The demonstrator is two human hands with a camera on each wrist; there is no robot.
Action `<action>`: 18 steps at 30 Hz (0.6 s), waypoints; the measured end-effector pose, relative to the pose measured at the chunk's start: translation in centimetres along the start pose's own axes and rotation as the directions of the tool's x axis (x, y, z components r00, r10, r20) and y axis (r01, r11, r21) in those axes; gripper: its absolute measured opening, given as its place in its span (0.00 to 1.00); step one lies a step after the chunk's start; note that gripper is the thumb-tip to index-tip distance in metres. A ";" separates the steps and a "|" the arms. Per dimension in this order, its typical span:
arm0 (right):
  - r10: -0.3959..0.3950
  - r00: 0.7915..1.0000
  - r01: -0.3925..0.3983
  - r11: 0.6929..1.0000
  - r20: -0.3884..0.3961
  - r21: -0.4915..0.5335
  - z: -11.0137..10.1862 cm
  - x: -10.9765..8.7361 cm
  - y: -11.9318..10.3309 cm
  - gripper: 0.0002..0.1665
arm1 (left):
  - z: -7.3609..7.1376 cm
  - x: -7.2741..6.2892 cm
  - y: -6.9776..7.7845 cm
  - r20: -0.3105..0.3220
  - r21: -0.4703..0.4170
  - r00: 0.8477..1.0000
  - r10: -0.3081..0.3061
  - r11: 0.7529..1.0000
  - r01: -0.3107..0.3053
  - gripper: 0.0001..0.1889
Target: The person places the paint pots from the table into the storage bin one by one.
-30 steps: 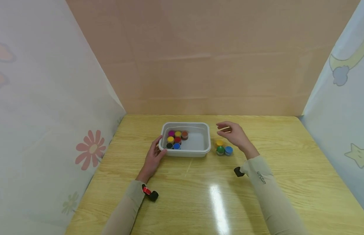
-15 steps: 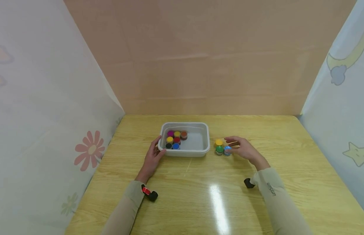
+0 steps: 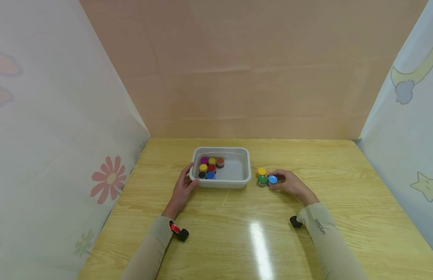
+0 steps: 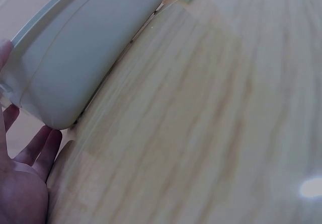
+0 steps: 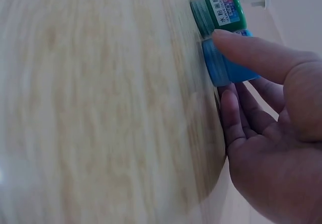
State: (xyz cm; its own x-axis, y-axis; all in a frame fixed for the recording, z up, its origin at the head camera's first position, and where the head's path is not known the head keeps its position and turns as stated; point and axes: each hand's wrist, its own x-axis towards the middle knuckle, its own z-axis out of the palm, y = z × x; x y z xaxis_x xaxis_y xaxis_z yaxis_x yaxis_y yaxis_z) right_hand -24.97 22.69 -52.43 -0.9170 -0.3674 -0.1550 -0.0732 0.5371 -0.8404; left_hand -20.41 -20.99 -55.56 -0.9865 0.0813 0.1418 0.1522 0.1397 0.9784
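Observation:
My left hand (image 3: 181,192) holds the near left corner of a white plastic tub (image 3: 221,181), thumb at the rim and fingers along the outer side. Several small paint pots stand inside, toward its left, among them a red-lidded pot (image 3: 212,168) and a black-lidded pot (image 3: 202,175). Right of the tub, my right hand (image 3: 292,183) grips a blue paint pot (image 5: 221,65) between thumb and fingers. Touching it in the right wrist view is a green-lidded paint pot (image 5: 219,13) with a printed label. A yellow-lidded paint pot (image 3: 261,172) stands behind the green one.
The wooden table (image 3: 223,233) reaches the brown backdrop (image 3: 251,93) at the far edge. Patterned sheets hang on both sides, with a flower on the left sheet (image 3: 62,155). Each sleeve carries a small black wrist camera, such as the right camera (image 3: 295,222).
My right hand came down from above the loose pots, moved right and closed round the blue pot. The left hand stays at the tub's corner.

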 end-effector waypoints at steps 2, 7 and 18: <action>-0.003 1.000 0.003 1.000 0.003 0.007 0.0 0.0 0.1 0.29 | 0.0 0.0 0.0 0.000 0.004 1.000 0.002 1.000 -0.002 0.34; 0.005 1.000 -0.005 1.000 0.002 0.005 0.1 0.0 0.3 0.28 | 0.1 -0.1 0.0 -0.006 0.011 1.000 0.006 1.000 -0.006 0.34; 0.002 0.998 -0.004 0.999 -0.068 -0.038 -0.6 -0.3 -0.5 0.26 | 0.0 0.0 0.0 0.000 0.009 1.000 0.011 1.000 -0.011 0.34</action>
State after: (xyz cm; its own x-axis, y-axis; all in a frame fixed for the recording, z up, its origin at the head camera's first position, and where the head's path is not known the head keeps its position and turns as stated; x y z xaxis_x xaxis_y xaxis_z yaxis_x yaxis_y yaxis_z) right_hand -24.88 22.98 -51.71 -0.9416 -0.3142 -0.1208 -0.0842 0.5674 -0.8192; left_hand -20.38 -21.00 -55.55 -0.9849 0.0826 0.1525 0.1634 0.1478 0.9754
